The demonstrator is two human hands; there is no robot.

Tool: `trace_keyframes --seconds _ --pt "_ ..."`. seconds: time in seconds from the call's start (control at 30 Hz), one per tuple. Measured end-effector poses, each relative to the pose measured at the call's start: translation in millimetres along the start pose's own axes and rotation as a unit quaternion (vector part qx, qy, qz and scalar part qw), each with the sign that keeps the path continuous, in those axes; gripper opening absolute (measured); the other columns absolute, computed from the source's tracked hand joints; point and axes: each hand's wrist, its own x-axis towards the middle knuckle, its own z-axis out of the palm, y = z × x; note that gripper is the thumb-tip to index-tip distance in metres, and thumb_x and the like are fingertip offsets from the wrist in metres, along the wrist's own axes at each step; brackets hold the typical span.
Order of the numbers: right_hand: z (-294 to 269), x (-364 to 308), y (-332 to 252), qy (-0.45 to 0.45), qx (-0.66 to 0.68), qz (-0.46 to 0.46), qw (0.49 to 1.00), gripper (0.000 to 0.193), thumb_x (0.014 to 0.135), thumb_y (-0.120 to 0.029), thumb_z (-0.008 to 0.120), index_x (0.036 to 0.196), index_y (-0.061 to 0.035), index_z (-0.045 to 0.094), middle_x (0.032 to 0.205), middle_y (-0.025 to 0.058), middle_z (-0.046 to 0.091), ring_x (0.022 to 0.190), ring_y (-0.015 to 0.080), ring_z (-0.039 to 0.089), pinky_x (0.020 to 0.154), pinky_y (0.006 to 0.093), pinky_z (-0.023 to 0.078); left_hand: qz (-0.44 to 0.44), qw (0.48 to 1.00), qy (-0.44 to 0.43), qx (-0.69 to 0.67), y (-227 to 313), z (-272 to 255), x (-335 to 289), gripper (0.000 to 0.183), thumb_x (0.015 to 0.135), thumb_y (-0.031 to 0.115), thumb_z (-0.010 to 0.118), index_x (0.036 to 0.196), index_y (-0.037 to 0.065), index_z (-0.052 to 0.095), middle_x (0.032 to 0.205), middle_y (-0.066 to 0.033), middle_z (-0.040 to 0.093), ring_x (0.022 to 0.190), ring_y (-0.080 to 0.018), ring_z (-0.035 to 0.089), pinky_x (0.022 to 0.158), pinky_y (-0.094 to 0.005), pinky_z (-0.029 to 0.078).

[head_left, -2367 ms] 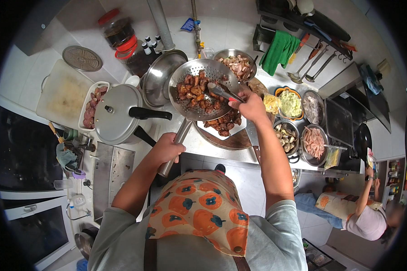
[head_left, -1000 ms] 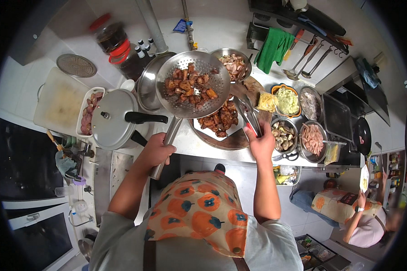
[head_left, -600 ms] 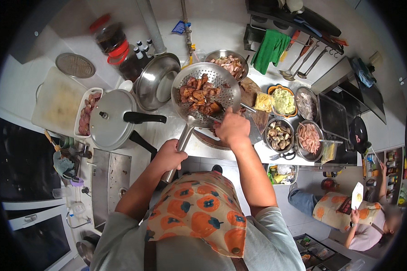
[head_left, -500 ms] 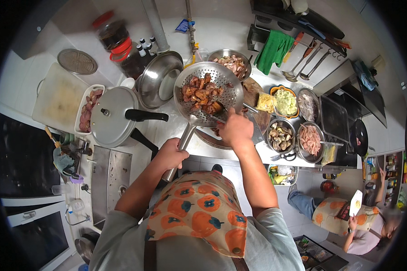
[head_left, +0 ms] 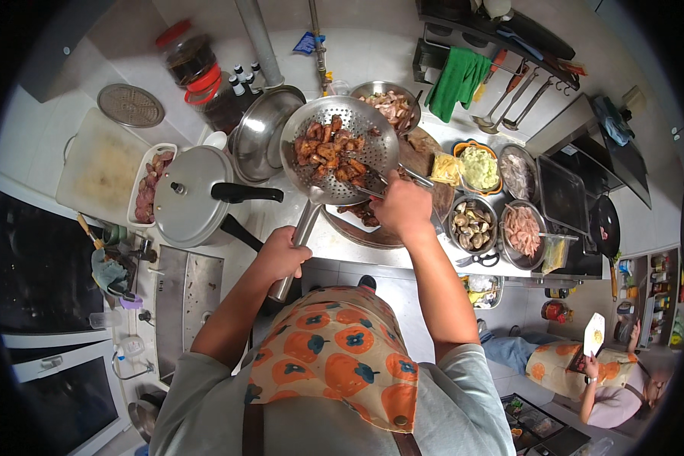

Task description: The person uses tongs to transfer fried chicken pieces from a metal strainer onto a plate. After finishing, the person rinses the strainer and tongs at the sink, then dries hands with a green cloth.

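Note:
My left hand [head_left: 281, 253] is wrapped round the long metal handle of a perforated strainer ladle [head_left: 380, 133], raised above the counter. In its bowl lies a heap of browned meat pieces [head_left: 327, 148]. My right hand [head_left: 404, 204] is closed on metal tongs [head_left: 374, 173], whose tips reach into the strainer at the right side of the meat. Below the strainer, partly hidden, more browned pieces [head_left: 361, 213] lie on a white dish, which rests on a round board [head_left: 357, 237].
A pressure cooker [head_left: 194, 201] stands left, its handle pointing inward, beside a steel basin [head_left: 270, 133]. Bowls of clams [head_left: 473, 228], sliced meat [head_left: 522, 232] and green vegetable [head_left: 479, 169] stand right. Scissors [head_left: 479, 261] lie at the counter edge. Another person [head_left: 585, 368] holds a white plate, lower right.
The strainer has shifted slightly left, and more of the dish below shows. The meat heap sits differently, and the tongs show more clearly. The other person's raised arm has come down.

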Motion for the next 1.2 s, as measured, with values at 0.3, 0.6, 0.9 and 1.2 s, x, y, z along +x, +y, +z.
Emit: trace_keyframes --seconds 0.3,0.6,0.9,1.2 --pt "2 9 2 0.015 -0.024 -0.044 0.999 0.053 0.086 -0.035 0.084 0.128 -0.0078 0.066 0.111 0.0161 0.079 0.101 0.0344 0.079 0.086 0.0453 0.063 0.0 1.0 -0.001 -0.029 6 -4 -4 0.015 0.088 0.004 0.071 0.095 -0.002 0.059 0.073 -0.0087 0.062 0.051 -0.0193 0.064 0.049 -0.0371 0.05" --pt "3 13 12 0.017 0.001 -0.073 0.997 0.055 0.085 -0.035 0.086 0.13 -0.0101 0.068 0.101 0.0182 0.08 0.096 0.0361 0.079 0.084 0.0478 0.062 -0.011 1.0 -0.003 -0.007 11 -7 -7 0.015 0.09 0.005 0.074 0.094 0.0 0.06 0.073 -0.0082 0.063 0.052 -0.0183 0.063 0.049 -0.0348 0.05" --pt "-24 22 29 0.082 0.057 -0.057 0.993 0.055 0.082 -0.038 0.089 0.127 -0.0126 0.071 0.096 0.0199 0.079 0.095 0.0399 0.078 0.083 0.0507 0.061 -0.008 0.999 -0.013 -0.032 8 -17 -2 0.014 0.087 0.006 0.071 0.092 -0.001 0.061 0.073 -0.0085 0.063 0.052 -0.0192 0.064 0.05 -0.0364 0.05" --pt "-69 19 89 0.145 0.094 0.048 0.984 0.057 0.084 -0.047 0.089 0.126 -0.0136 0.074 0.105 0.0157 0.081 0.102 0.0371 0.078 0.09 0.0488 0.059 0.022 0.999 0.01 -0.031 20 -45 -3 0.014 0.087 0.01 0.072 0.089 0.002 0.061 0.072 -0.0058 0.062 0.052 -0.0171 0.063 0.05 -0.035 0.051"
